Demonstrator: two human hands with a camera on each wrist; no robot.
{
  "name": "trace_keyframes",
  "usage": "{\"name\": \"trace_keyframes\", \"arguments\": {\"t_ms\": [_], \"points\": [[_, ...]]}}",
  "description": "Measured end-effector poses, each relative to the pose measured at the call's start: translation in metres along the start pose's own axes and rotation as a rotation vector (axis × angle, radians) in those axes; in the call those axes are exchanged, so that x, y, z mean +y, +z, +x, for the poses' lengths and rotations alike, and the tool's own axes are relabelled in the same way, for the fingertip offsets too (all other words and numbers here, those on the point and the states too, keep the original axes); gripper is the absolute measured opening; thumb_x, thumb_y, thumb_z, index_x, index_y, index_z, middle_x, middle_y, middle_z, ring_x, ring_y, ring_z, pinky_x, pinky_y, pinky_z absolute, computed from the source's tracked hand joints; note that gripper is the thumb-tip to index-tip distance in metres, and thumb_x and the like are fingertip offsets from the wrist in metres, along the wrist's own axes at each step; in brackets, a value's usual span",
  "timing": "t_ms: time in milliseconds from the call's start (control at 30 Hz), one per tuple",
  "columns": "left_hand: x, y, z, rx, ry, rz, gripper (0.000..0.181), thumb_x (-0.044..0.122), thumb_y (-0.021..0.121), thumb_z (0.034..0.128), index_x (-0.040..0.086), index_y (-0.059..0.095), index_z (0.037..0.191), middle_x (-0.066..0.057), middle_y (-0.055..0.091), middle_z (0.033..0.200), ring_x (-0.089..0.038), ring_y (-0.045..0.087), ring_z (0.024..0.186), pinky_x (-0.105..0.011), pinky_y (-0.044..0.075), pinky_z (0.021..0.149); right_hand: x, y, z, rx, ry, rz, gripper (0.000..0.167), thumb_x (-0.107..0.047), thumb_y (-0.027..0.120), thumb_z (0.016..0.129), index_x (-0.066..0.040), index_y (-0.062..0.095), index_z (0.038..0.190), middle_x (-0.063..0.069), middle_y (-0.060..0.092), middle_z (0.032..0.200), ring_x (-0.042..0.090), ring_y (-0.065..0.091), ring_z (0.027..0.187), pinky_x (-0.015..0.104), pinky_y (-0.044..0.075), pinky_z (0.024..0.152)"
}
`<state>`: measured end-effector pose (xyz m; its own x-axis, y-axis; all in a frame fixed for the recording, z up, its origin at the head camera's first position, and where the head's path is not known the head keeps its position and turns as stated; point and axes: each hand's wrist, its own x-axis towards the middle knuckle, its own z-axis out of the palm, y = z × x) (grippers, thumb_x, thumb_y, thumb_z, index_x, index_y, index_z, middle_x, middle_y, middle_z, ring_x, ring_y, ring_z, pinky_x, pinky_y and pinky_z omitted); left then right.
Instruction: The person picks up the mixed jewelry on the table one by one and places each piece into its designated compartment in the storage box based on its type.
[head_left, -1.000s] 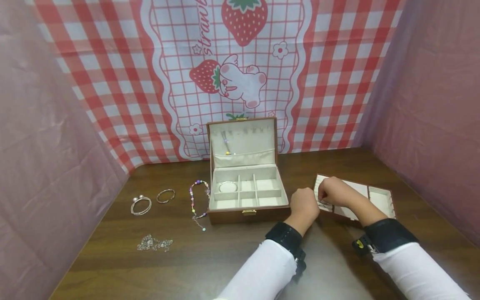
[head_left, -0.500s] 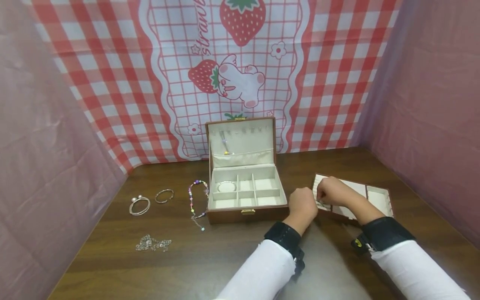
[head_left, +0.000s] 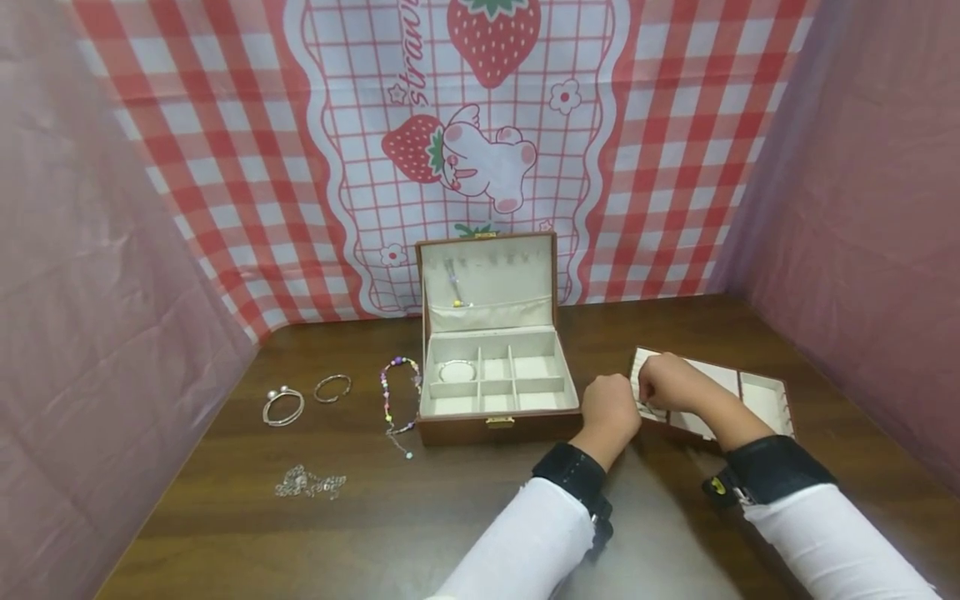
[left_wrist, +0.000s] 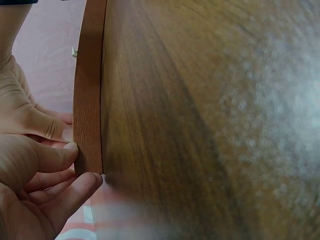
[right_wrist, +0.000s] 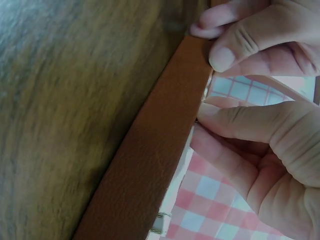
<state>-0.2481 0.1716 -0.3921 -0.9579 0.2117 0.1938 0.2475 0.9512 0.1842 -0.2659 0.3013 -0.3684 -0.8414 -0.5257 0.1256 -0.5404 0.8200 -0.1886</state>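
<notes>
A brown tray (head_left: 765, 408) with a cream lining lies at the right, with ribbed ring rolls in its left compartment. My left hand (head_left: 611, 408) holds its near left corner, thumb and fingers around the brown side (left_wrist: 89, 100) in the left wrist view. My right hand (head_left: 678, 387) reaches over the left compartment with thumb and fingertips drawn together. In the right wrist view, that right hand (right_wrist: 265, 150) pinches at the tray's upper edge; a small dark bit shows between the fingertips, too hidden to identify. A thin silvery piece (head_left: 654, 410) shows below them.
An open jewelry box (head_left: 498, 429) stands left of the tray, a bracelet (head_left: 457, 372) in one compartment. Left of it lie a beaded necklace (head_left: 386, 392), a bangle (head_left: 332, 388), a pearl-tipped bracelet (head_left: 283, 408) and a tangled silver chain (head_left: 307, 483).
</notes>
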Motion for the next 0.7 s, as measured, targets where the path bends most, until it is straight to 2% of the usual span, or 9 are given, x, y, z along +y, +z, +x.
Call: {"name": "trace_keyframes", "arguments": {"t_ms": [267, 433, 567, 700], "points": [[0.004, -0.004, -0.003, -0.014, -0.009, 0.016, 0.008, 0.026, 0.070, 0.0850, 0.021, 0.076, 0.081, 0.007, 0.072, 0.079, -0.008, 0.067, 0.070, -0.025, 0.052, 0.052, 0.004, -0.011, -0.001, -0.029, 0.006, 0.061, 0.015, 0.009, 0.071, 0.068, -0.005, 0.072, 0.070, -0.003, 0.064, 0.066, 0.008, 0.056, 0.061, 0.030, 0.050, 0.056], [0.005, -0.008, -0.003, -0.043, -0.003, 0.035, 0.009, 0.028, 0.070, 0.0857, 0.021, 0.076, 0.084, 0.008, 0.071, 0.080, -0.008, 0.067, 0.070, -0.024, 0.052, 0.053, 0.003, -0.022, -0.002, -0.020, 0.043, 0.065, 0.012, 0.009, 0.072, 0.071, -0.002, 0.073, 0.077, 0.001, 0.067, 0.072, 0.014, 0.061, 0.065, 0.035, 0.054, 0.060], [0.005, -0.010, -0.001, -0.075, 0.001, 0.045, 0.009, 0.029, 0.070, 0.0851, 0.023, 0.077, 0.086, 0.009, 0.071, 0.081, -0.008, 0.066, 0.070, -0.025, 0.050, 0.050, -0.001, -0.029, -0.003, -0.006, 0.066, 0.080, 0.008, 0.005, 0.075, 0.075, -0.001, 0.073, 0.080, 0.000, 0.067, 0.073, 0.013, 0.061, 0.065, 0.035, 0.055, 0.060], [0.004, -0.013, 0.001, -0.060, 0.008, 0.057, 0.009, 0.031, 0.072, 0.0833, 0.024, 0.077, 0.086, 0.009, 0.071, 0.080, -0.008, 0.066, 0.069, -0.026, 0.050, 0.049, -0.004, -0.035, -0.004, 0.028, 0.082, 0.107, 0.007, -0.001, 0.079, 0.076, -0.001, 0.074, 0.082, -0.001, 0.067, 0.073, 0.013, 0.060, 0.065, 0.034, 0.055, 0.060]]}}
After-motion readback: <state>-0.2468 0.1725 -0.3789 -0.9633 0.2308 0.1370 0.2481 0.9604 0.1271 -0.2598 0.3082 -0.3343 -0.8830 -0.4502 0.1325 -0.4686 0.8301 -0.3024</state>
